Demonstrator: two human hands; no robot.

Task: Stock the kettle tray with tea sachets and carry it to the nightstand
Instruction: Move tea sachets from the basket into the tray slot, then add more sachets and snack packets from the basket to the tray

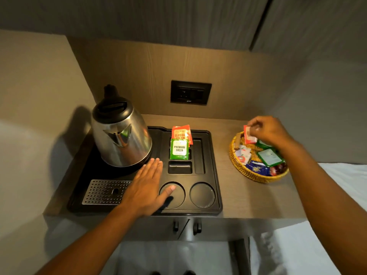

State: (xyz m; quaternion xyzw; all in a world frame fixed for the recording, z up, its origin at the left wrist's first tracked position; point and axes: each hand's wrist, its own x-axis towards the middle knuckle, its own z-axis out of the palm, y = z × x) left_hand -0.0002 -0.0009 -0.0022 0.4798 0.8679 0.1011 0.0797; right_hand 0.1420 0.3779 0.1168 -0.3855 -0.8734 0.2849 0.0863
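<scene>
Head view: black compartmented kettle tray (213,155); green sachet (179,149) before orange sachets (181,132).

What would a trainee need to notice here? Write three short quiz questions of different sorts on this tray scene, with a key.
1. True or false: the left hand rests flat and open on the black tray, in front of the kettle.
2. Multiple choice: the right hand is pinching a red sachet above: A) the kettle; B) the basket; C) the wall socket.
3. Fill in: upright in the tray's slots, the green sachet stands in front of the ____ sachet.

Key: 1 true; 2 B; 3 orange.
</scene>
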